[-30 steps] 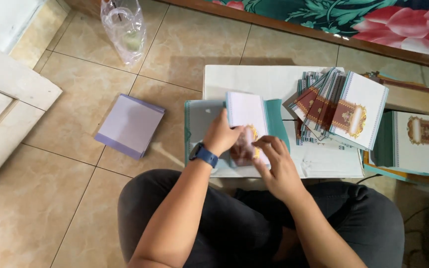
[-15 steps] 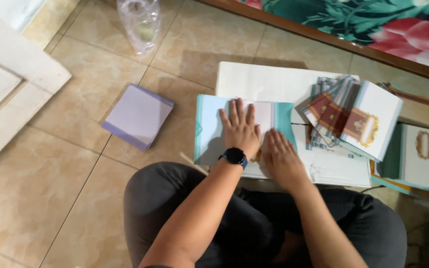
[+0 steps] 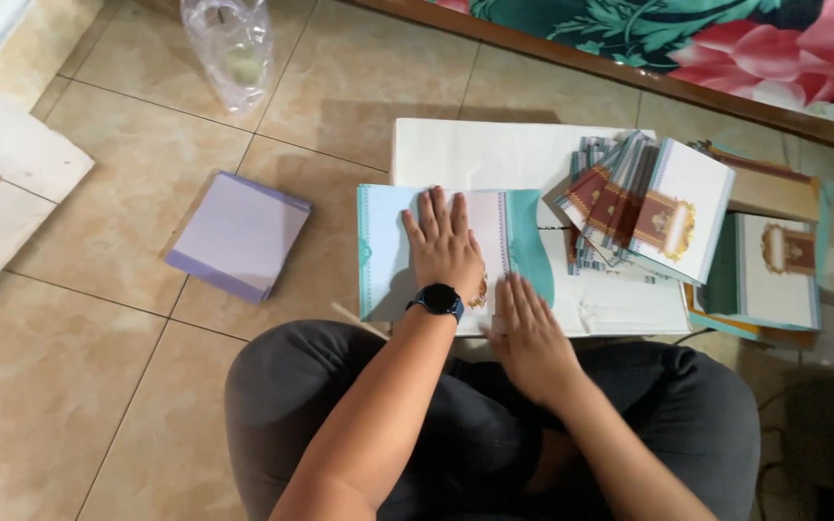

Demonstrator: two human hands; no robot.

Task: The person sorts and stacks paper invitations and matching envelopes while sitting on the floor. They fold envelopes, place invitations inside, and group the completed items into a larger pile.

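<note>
Both hands are laid flat, fingers spread, nothing grasped. The left hand [image 3: 444, 249] is pressed on the teal-edged folded card [image 3: 388, 253] at frame centre, the right hand [image 3: 530, 333] on its lower right edge. A second ago a white flap was held raised; it is now closed, so the fold is judged as being creased. A card stack [image 3: 668, 207] lies at right.

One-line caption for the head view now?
Left hand and right hand press flat on a teal-bordered white card on a low white table.
</note>
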